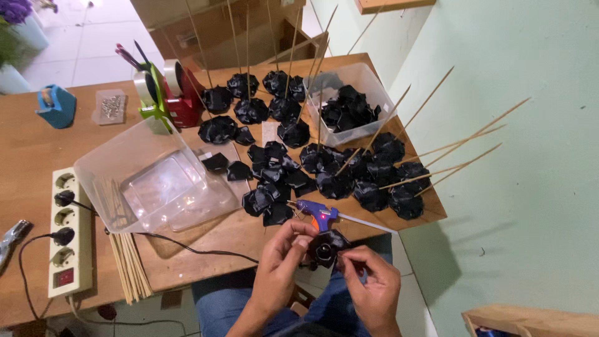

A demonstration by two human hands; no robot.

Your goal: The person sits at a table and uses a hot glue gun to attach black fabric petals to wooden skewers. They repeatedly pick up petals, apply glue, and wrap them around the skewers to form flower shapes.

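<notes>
While pinched between both hands just off the near edge of the surface (pixel 37 150), black ribbon rose (pixel 327 247) held over the lap, folded petals facing up. Left hand (pixel 281 259) curled around its left side, fingertips closed on the petals; right hand (pixel 373 282) closed on the lower right edge, thumb and forefinger pressed together on the fabric. Just beyond the rose, blue-and-orange glue gun (pixel 318 213) lying on the surface edge, nozzle pointing away from the rose to the left. Farther beyond the rose, a spread of finished black roses on bamboo skewers (pixel 337 168), sticks jutting up and to the right. Behind those, clear tub of loose black petals (pixel 349 106). Left of the rose, large empty clear container (pixel 153 181), bundle of bare skewers (pixel 128 256) beside it, white power strip (pixel 68 231) farther left with two plugs in. Far beyond the rose, red and green tape dispensers (pixel 168 90) standing together.
</notes>
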